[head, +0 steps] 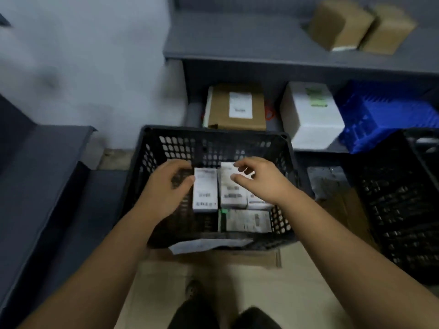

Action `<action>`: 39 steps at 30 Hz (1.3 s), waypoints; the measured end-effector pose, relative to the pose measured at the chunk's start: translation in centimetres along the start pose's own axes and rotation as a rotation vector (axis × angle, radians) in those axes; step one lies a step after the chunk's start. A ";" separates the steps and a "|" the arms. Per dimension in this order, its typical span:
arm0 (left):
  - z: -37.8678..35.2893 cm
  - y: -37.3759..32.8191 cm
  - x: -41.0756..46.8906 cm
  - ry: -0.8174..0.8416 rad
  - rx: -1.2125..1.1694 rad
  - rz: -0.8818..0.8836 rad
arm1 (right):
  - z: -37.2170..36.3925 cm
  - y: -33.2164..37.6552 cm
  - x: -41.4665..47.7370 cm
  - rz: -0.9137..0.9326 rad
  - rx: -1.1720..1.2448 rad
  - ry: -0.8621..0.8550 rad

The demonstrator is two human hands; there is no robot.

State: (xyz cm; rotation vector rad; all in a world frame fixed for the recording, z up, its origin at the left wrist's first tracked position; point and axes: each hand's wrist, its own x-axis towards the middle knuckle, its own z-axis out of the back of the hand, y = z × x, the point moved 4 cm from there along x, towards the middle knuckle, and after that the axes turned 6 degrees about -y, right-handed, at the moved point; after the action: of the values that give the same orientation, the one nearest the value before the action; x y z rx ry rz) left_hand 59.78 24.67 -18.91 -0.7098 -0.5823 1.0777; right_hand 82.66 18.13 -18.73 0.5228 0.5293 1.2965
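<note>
Left carton [205,189]: slim white cardboard box, rectangular, with blurred printed labels; inside the crate, left of centre.
Middle carton [234,186]: same white card, just beside the left one.
Flat carton [248,220]: lies lengthwise in front of both, with a green end.
Left hand [166,186]: thumb at the left carton's edge, fingers curled; I cannot tell whether the grip has closed on it.
Right hand [259,181]: above the middle carton, grip loose, fingers half-curled, holding nothing.
Crate [213,134]: black plastic with perforated walls.
Shelf [237,43]: grey and smooth, with brown cardboard boxes [361,27] on top.
</note>
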 end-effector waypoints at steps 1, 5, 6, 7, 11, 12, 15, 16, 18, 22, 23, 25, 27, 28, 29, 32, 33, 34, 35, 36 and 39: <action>2.1 -1.1 -1.1 -0.055 0.024 -0.038 | 0.6 2.3 -0.4 0.069 -0.008 -0.011; 9.2 -3.5 -8.7 -0.266 0.159 -0.101 | 0.7 10.1 -4.1 0.316 -0.010 0.024; 10.7 -3.7 -11.3 -0.308 0.191 -0.091 | 0.1 11.6 -5.5 0.367 -0.017 0.044; 11.9 -3.9 -14.2 -0.346 0.219 -0.070 | -0.6 13.1 -7.1 0.418 -0.022 0.065; 16.2 -3.8 -26.9 -0.495 0.337 0.089 | -4.5 19.2 -14.0 0.614 -0.031 0.174; 17.2 -3.7 -30.1 -0.528 0.365 0.124 | -5.5 21.0 -15.9 0.658 -0.027 0.207; 20.9 -3.8 -40.2 -0.657 0.409 0.231 | -8.7 27.2 -22.1 0.793 0.021 0.312; 22.2 -4.1 -43.6 -0.709 0.424 0.263 | -9.8 29.5 -24.5 0.845 0.030 0.338; 24.6 -4.8 -50.4 -0.809 0.454 0.317 | -11.9 33.9 -29.3 0.944 0.048 0.382; 28.2 -5.1 -65.6 -0.976 0.513 0.456 | -17.4 41.6 -41.1 1.086 0.129 0.485; 28.9 -5.0 -69.7 -1.010 0.525 0.495 | -19.0 43.4 -44.6 1.118 0.141 0.524; 30.1 -4.7 -78.7 -1.067 0.542 0.576 | -22.5 46.7 -52.4 1.194 0.141 0.615; 31.3 -4.7 -87.8 -1.125 0.563 0.657 | -26.2 49.8 -60.4 1.269 0.138 0.690; 31.9 -4.8 -92.4 -1.160 0.582 0.696 | -27.9 51.4 -64.5 1.309 0.148 0.719; 32.5 -5.1 -97.0 -1.199 0.604 0.737 | -29.6 53.1 -68.6 1.351 0.159 0.749; 33.9 -6.1 -110.1 -1.315 0.633 0.874 | -34.0 58.0 -80.8 1.441 0.195 0.859; 34.3 -6.5 -114.0 -1.348 0.640 0.916 | -35.0 59.5 -84.7 1.467 0.211 0.897; 34.7 -6.9 -117.6 -1.382 0.651 0.955 | -36.2 60.9 -88.4 1.494 0.225 0.936; 35.0 -7.3 -121.0 -1.414 0.665 0.994 | -37.3 62.3 -92.0 1.525 0.236 0.976; 35.2 -7.7 -124.3 -1.442 0.678 1.036 | -38.5 63.7 -95.6 1.561 0.244 1.012; 35.5 -8.2 -133.6 -1.520 0.696 1.164 | -41.8 67.3 -106.1 1.668 0.235 1.131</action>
State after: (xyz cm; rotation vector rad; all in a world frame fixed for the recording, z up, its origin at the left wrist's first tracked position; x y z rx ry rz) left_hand -10.39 -93.35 -0.98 0.6994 -0.9572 2.7300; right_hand -14.41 -70.14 -0.69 0.3039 1.2863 3.2042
